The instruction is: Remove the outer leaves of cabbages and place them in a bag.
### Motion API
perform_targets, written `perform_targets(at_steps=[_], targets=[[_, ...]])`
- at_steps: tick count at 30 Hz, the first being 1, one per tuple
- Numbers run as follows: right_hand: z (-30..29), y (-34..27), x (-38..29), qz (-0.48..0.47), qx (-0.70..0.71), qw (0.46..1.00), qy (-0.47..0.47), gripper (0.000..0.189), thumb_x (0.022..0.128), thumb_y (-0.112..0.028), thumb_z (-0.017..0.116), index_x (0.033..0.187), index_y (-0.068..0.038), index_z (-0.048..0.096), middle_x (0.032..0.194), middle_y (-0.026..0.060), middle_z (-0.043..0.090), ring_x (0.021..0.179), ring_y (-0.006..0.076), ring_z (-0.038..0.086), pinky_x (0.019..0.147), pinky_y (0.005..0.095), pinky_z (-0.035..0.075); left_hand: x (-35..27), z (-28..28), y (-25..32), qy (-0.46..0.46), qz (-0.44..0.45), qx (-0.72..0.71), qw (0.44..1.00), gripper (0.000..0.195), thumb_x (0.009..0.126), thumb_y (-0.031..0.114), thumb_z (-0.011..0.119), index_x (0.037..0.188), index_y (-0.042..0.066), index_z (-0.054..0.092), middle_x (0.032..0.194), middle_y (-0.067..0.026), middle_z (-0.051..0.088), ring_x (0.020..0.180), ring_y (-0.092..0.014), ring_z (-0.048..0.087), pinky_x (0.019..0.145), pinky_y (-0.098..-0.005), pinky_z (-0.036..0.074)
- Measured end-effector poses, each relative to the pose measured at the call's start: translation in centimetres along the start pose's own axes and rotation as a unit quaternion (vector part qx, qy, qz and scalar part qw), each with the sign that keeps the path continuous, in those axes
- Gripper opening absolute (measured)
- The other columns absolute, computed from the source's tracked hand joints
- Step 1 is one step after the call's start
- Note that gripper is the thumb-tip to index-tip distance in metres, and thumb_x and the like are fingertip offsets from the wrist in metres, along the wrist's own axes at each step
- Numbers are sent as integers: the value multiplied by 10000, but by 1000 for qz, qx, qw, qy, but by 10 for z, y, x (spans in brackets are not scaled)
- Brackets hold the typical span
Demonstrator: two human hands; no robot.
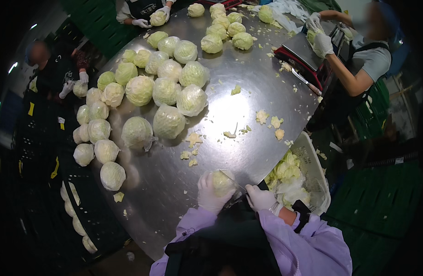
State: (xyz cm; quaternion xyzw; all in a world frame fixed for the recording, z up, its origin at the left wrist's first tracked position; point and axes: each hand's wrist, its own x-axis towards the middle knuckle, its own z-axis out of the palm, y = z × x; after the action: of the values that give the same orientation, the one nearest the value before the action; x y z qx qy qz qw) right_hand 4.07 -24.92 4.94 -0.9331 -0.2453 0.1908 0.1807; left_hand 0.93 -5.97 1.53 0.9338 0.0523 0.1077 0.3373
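My left hand [210, 195], in a white glove, grips a cabbage [221, 183] from its left and near side at the front of the metal table [156, 200]. In my gloved right hand [260, 197] is the handle of a knife. Its thin blade [232, 179] reaches leftward across the top of that cabbage. Whether the edge has cut into it I cannot tell. Clear plastic seems to lie around the cabbage's lower side. Beyond my hands, trimmed cabbage pieces [194, 138] are scattered on the metal.
Several cabbages, many film-wrapped [169, 121], crowd the table's left half. A white basket [318, 172] of leaves stands below the right edge. A second knife [306, 81] lies beside a red scale [301, 57]. Co-workers [363, 58] stand right, left and at the far side; dark crates [90, 207] line the left.
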Motion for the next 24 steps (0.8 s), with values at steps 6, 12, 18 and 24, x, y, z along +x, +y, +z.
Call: perform_targets(at_steps=[6, 12, 18, 24], targets=[[31, -2, 43, -38, -3, 998, 55, 174, 792, -104, 524, 946, -64, 453, 791, 158, 572, 563, 335, 616, 463, 417, 505, 6, 0, 5, -3, -22, 20, 1000, 842, 632, 414, 773, 1239, -19, 382, 1232, -239, 405, 1138, -407, 389, 965, -474, 348], [10, 16, 0, 44, -13, 995, -87, 140, 841, -172, 498, 919, -67, 450, 806, 168, 575, 625, 365, 617, 516, 454, 492, 15, -4, 6, -31, -48, -22, 998, 814, 648, 422, 756, 1228, -25, 401, 1228, -234, 412, 1133, -407, 391, 958, -472, 351], [55, 29, 49, 28, 17, 995, -92, 221, 848, -162, 468, 1037, -51, 452, 867, 208, 596, 729, 381, 627, 620, 467, 502, 9, 5, 5, -12, 53, 40, 998, 854, 645, 451, 755, 1248, -19, 377, 1244, -238, 399, 1123, -414, 391, 939, -496, 359], [54, 53, 71, -61, 128, 986, -85, 276, 841, -207, 500, 1074, -59, 485, 834, 191, 609, 761, 381, 600, 690, 451, 471, 2, -8, -30, -10, 82, -85, 993, 908, 620, 411, 791, 1293, 17, 325, 1251, -227, 400, 1153, -400, 406, 969, -480, 356]])
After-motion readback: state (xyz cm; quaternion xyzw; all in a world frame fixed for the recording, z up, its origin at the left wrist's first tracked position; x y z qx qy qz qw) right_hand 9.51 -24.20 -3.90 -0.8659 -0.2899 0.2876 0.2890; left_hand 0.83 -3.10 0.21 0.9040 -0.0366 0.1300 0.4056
